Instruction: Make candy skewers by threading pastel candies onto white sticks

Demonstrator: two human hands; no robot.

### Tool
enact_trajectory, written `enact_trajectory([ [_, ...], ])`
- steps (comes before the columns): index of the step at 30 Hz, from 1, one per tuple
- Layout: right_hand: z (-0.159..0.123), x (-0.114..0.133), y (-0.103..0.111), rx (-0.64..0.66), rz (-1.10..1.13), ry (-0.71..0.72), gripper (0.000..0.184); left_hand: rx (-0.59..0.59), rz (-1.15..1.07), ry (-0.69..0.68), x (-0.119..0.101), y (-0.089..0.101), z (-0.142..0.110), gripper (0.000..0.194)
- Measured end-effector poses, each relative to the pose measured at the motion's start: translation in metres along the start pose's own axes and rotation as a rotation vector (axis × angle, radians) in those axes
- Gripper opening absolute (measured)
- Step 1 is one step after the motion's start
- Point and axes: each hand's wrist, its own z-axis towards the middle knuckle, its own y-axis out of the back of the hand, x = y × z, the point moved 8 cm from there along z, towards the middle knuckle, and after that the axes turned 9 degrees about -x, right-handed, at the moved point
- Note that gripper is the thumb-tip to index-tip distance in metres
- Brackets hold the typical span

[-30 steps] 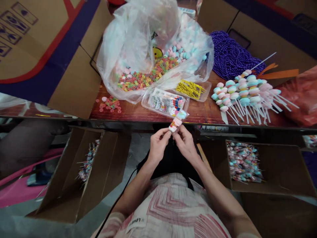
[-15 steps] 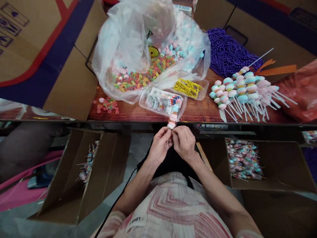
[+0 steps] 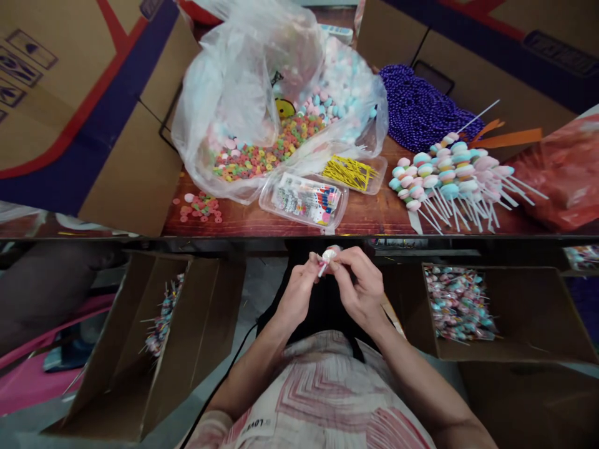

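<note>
Just below the table edge, both hands meet at a candy skewer (image 3: 329, 254), its white stick tipped towards me and its candy end pointing away. My left hand (image 3: 297, 288) pinches by the base of the candy, where a small pinkish-red bit shows; what that bit is I cannot make out. The fingers of my right hand (image 3: 359, 282) close on the other side of the same skewer. On the table beyond lie a clear tray of printed wrappers (image 3: 304, 198) and a clear tray of yellow twist ties (image 3: 350, 172).
A plastic bag of candies (image 3: 191, 143) stands behind the trays, with loose gummy rings (image 3: 201, 207) at its left. Finished-looking skewers (image 3: 452, 168) are piled right, beside purple cord (image 3: 416, 103). Open cartons (image 3: 175, 349) (image 3: 528, 312) flank my lap, holding wrapped skewers.
The skewer has tipped over, so its stick now points towards me. Both hands have come slightly lower in view, and my right hand has shifted a little right. The camera view has shifted slightly.
</note>
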Motion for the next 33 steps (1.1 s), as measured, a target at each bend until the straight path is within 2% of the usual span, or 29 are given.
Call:
enact_trajectory([
  [4,-0.016,-0.009,0.015,-0.058,0.046,-0.110,0.014,0.077,0.027,-0.008,0.000,-0.016,-0.011,0.035],
  [8,-0.035,-0.031,0.032,0.001,0.148,-0.355,0.019,0.048,0.026,-0.046,-0.004,-0.030,-0.014,0.025],
  [10,-0.048,-0.045,0.037,0.060,0.213,-0.493,0.019,0.023,0.109,-0.132,-0.009,-0.036,-0.011,0.019],
  [12,-0.062,-0.061,0.044,0.046,0.282,-0.611,0.017,0.096,0.235,-0.239,-0.016,-0.051,-0.008,0.014],
  [15,-0.089,-0.091,0.065,-0.145,0.408,-0.790,0.018,0.339,0.422,-0.349,-0.022,-0.078,-0.002,0.009],
  [16,-0.099,-0.102,0.074,-0.233,0.466,-0.848,0.020,0.372,0.474,-0.395,-0.027,-0.081,0.004,0.006],
  [18,-0.117,-0.126,0.100,-0.426,0.585,-0.941,0.025,0.278,0.564,-0.524,-0.044,-0.073,0.025,0.003],
  [20,-0.132,-0.150,0.137,-0.631,0.673,-0.971,0.028,0.051,0.669,-0.627,-0.065,-0.052,0.056,0.003],
  [22,-0.142,-0.174,0.181,-0.819,0.667,-0.953,0.025,-0.076,0.894,-0.663,-0.077,-0.036,0.086,0.021],
  [23,-0.148,-0.185,0.201,-0.901,0.632,-0.964,0.021,-0.096,0.993,-0.659,-0.080,-0.031,0.100,0.027],
  [24,-0.153,-0.196,0.217,-0.968,0.579,-1.001,0.017,-0.068,1.079,-0.647,-0.081,-0.029,0.113,0.032],
  [26,-0.156,-0.210,0.234,-1.017,0.496,-1.047,0.015,-0.005,1.209,-0.629,-0.082,-0.029,0.131,0.037],
  [27,-0.155,-0.214,0.234,-1.008,0.474,-1.062,0.018,0.022,1.250,-0.634,-0.082,-0.030,0.136,0.036],
  [29,-0.145,-0.217,0.219,-0.936,0.465,-1.069,0.026,0.056,1.284,-0.668,-0.084,-0.033,0.141,0.030],
  [33,-0.117,-0.201,0.162,-0.740,0.436,-1.015,0.036,0.069,1.239,-0.737,-0.081,-0.032,0.143,0.021],
])
